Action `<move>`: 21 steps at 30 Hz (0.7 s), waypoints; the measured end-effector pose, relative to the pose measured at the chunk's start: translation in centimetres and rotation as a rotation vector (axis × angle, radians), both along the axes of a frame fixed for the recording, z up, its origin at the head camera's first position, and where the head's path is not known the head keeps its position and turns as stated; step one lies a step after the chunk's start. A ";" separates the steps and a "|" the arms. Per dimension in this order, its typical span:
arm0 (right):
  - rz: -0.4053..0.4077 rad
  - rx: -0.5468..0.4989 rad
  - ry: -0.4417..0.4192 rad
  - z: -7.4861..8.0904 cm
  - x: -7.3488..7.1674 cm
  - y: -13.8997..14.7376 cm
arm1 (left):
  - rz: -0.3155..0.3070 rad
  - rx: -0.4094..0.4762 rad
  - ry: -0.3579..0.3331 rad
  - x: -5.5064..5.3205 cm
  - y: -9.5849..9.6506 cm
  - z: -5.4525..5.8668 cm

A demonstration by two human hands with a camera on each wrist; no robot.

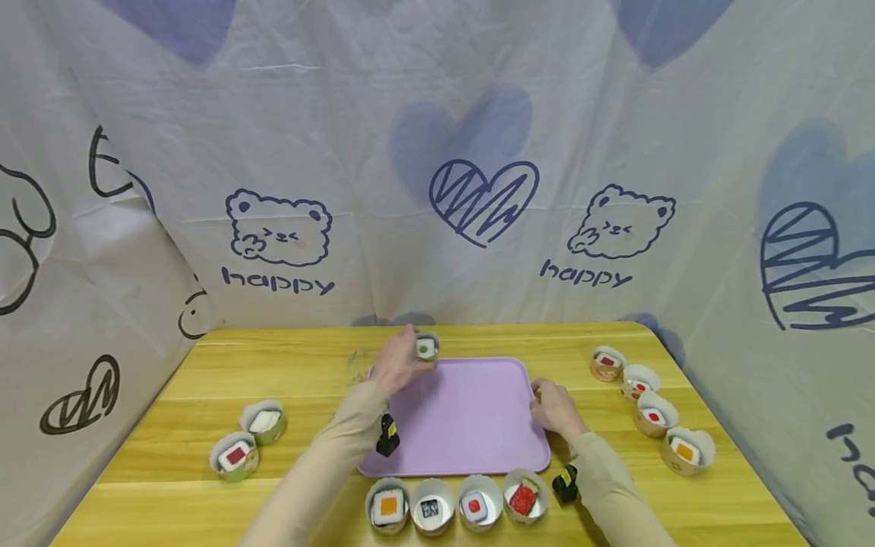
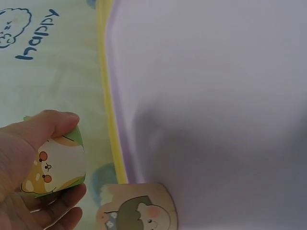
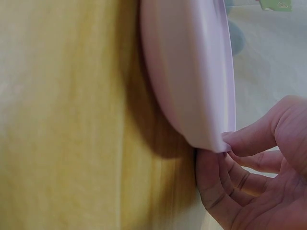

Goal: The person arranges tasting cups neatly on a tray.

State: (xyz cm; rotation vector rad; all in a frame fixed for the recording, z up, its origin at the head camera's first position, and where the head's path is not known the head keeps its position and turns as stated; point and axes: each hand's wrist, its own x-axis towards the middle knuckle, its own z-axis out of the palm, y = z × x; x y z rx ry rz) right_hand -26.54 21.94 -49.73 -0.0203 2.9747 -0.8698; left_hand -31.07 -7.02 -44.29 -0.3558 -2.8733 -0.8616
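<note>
In the head view my left hand holds a small paper cup above the tray's far edge. Inside that cup sits a white sushi-like piece with a green centre. The left wrist view shows thumb and fingers around the cup's printed animal face. Another printed cup appears there beside the tray rim; I cannot tell it apart in the head view. My right hand pinches the right rim of the purple tray, thumb above and fingers beneath, as the right wrist view shows.
Along the tray's near side stands a row of several cups with sushi-like pieces, including an orange-topped one and a red one. Two cups stand at the left, and several more line the right. A printed curtain hangs behind the table.
</note>
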 end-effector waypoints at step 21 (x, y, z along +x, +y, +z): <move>-0.004 -0.003 -0.010 -0.1 0.0 0.0 | 0.071 -0.275 0.101 -0.7 1.5 -2.5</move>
